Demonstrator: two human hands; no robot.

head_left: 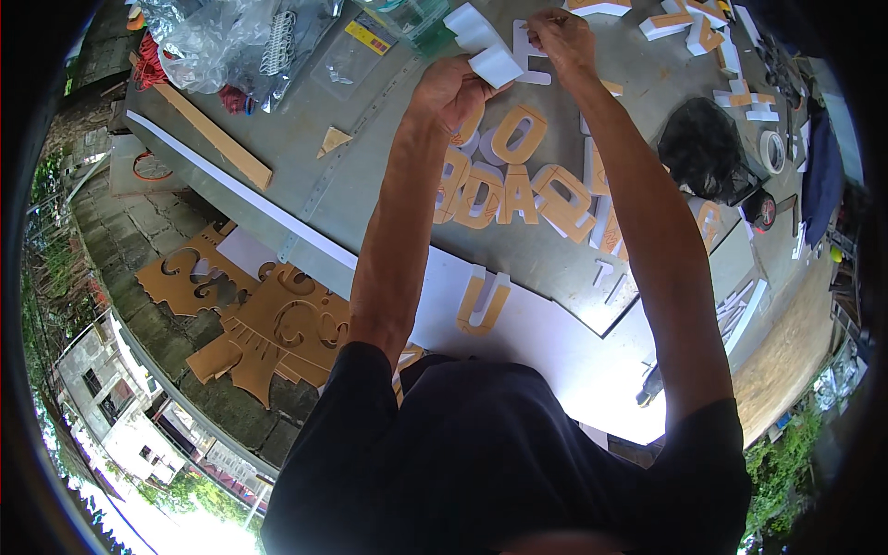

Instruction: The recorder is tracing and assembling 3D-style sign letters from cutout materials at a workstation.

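At the far side of the table, my left hand is closed on a white bent strip, which stands up in curves like paper or thin foam sheet. Just right of the strip is a flat white letter cut-out. My right hand bends over the cut-out's upper end, fingers bunched together; what they pinch is too small to make out. Below my hands lie several tan-faced letters with white sides, among them a round one. Another tan-and-white letter lies near my body on a white sheet.
Clear plastic bags and a wooden strip lie at the left. At the right are a black plastic bag, a tape roll and a tape measure. Cut brown cardboard lies below the table's left edge.
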